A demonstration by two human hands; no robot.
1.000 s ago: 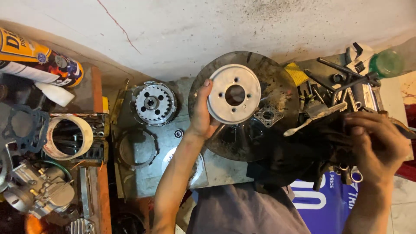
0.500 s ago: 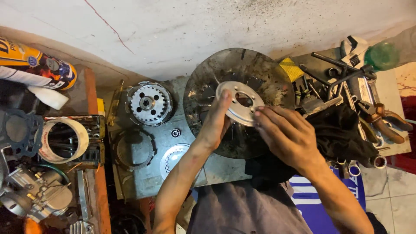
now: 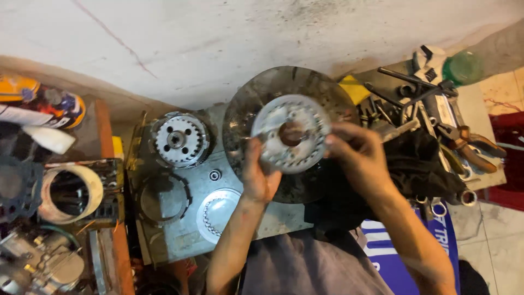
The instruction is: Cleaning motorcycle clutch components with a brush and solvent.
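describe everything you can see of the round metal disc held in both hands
The disc is a pale silvery metal ring, motion-blurred, with a dark round hole at its centre and small teeth or notches along its lower edge. It is held up, face to the camera, over a larger dark pan. The left hand grips its lower left edge; the right hand holds its right edge with the fingers.

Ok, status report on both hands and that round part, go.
Left hand and right hand both grip the toothed metal disc. Disc held above the dark round pan. Nothing in the way.
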